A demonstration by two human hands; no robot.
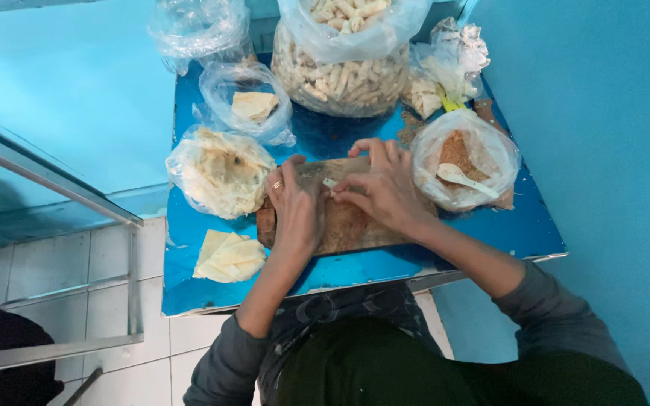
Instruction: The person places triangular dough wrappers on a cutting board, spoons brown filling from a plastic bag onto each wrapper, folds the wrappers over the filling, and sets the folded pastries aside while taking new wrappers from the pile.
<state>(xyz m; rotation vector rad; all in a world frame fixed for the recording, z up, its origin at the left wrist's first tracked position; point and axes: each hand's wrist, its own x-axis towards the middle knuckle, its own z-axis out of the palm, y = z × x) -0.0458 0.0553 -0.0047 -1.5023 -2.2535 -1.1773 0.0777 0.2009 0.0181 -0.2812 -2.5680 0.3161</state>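
Both hands rest on a brown wooden board [355,225] in the middle of a small blue table [490,233]. My left hand [295,207], with a ring on one finger, and my right hand [381,184] pinch a small pale piece of food [330,183] between their fingertips. The piece is mostly hidden by the fingers.
A stack of pale dough sheets [229,258] lies at the front left. Plastic bags hold flat sheets [220,173], a folded sheet [253,105], many finished rolls [340,75], and brown filling with a white spoon [464,174]. A metal rail [62,188] stands on the left.
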